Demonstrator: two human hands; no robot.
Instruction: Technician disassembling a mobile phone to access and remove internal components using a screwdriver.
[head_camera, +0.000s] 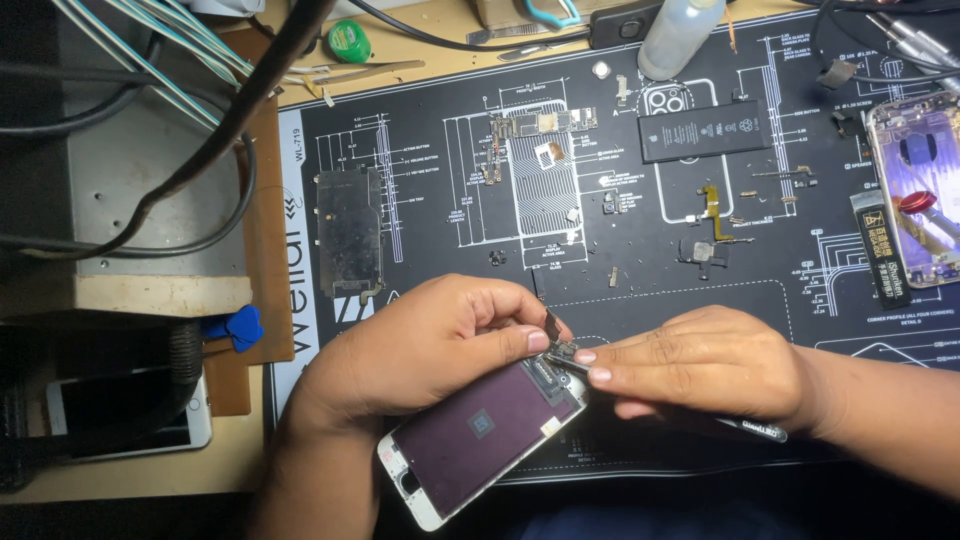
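A black rubber work mat printed with white phone diagrams (780, 300) covered most of the wooden tabletop (235, 440). Near its lower edge lay a white-framed phone screen assembly with its dark purple back facing up (480, 435), tilted on the mat. The left hand (420, 345) rested over the assembly's upper end, thumb and forefinger pinched on a small dark flex-cable part (553, 325) at that corner. The right hand (700, 365) met it from the other side, fingers narrowed around thin black tweezers (752, 428) whose tips touched the same corner, though what they gripped was too small to tell. Farther up the mat lay a dark rectangular metal shield plate (348, 232), a flat black battery (703, 130), and a green circuit board (545, 123).
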